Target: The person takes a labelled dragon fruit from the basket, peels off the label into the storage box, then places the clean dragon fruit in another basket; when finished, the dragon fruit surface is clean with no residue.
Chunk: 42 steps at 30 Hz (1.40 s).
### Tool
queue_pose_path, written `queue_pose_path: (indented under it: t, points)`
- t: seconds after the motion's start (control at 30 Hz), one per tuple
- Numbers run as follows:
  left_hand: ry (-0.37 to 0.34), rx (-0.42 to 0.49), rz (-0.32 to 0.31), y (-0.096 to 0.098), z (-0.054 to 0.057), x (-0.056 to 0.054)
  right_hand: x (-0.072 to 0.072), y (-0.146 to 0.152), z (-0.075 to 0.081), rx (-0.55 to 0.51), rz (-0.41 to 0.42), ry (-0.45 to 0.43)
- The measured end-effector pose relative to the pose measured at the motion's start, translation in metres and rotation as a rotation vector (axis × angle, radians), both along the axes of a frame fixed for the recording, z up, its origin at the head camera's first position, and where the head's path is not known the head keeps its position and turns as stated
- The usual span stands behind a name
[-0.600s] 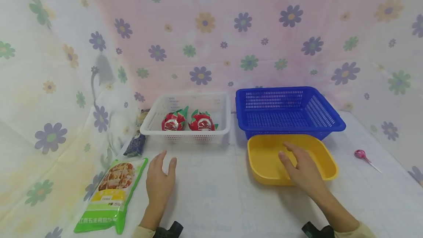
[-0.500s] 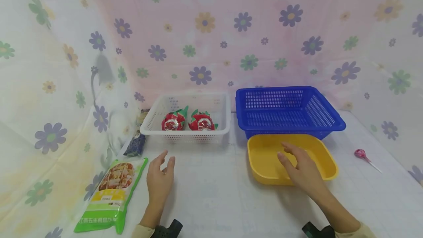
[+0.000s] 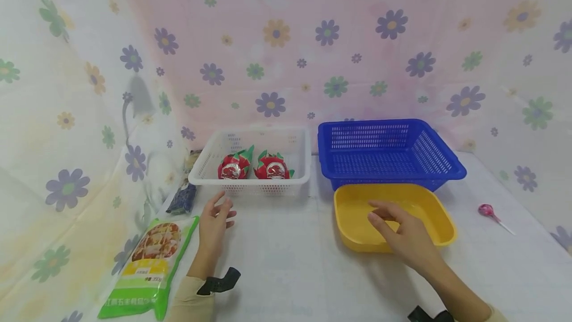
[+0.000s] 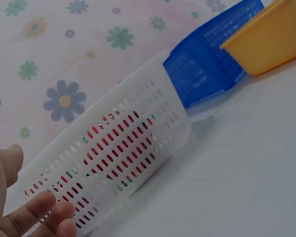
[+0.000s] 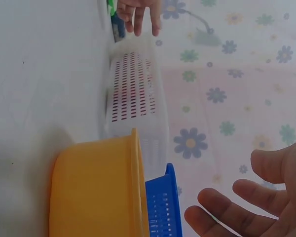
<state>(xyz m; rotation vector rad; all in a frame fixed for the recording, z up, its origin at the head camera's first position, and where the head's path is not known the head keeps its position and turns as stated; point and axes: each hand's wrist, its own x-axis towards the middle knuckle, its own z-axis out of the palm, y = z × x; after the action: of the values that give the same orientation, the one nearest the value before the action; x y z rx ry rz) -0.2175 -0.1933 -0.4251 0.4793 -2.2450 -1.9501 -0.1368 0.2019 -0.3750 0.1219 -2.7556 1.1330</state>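
My left hand [image 3: 213, 225] is held in the air just in front of the white basket [image 3: 249, 182], its fingers loosely bent and holding nothing. Inside that basket sit two red dragon fruits with green tips, the left one [image 3: 234, 165] and the right one [image 3: 272, 167], each with a round label. Over the near part of the yellow basin [image 3: 357, 245] hovers my right hand [image 3: 408, 235], fingers relaxed around nothing. Through the slots of the white basket in the left wrist view, red shows behind the wall [image 4: 167, 116].
Behind the yellow basin stands a blue basket [image 3: 328, 168]. A green and white food bag [image 3: 145, 267] lies at the left, with a dark blue packet [image 3: 182, 199] beyond it. On the right lies a pink lollipop [image 3: 487, 210].
My left hand has moved forward, nearer the white basket. The right hand has shifted slightly to the left over the yellow basin. The baskets and packets stay in place.
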Motion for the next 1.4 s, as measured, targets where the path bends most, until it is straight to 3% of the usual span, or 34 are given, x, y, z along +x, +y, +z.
queue_pose_path:
  t: [0.43, 0.73, 0.9, 1.17, 1.4]
  points:
    - [-0.025, 0.048, 0.034, -0.004, 0.007, -0.032, 0.001, -0.001, -0.001, -0.013, 0.008, -0.013]
    - [0.065, 0.045, 0.098, 0.002, 0.010, -0.051, 0.000, -0.001, -0.002, -0.025, 0.009, -0.036]
    - [0.067, 0.067, 0.101, 0.005, 0.011, -0.062, -0.001, 0.000, -0.003, -0.047, 0.010, -0.053]
    - [0.036, 0.086, 0.075, 0.003, 0.007, -0.065, -0.001, 0.000, -0.003, -0.052, 0.021, -0.038]
    - [0.039, 0.081, 0.080, 0.004, 0.002, -0.069, -0.003, -0.001, 0.000, -0.049, 0.015, -0.087]
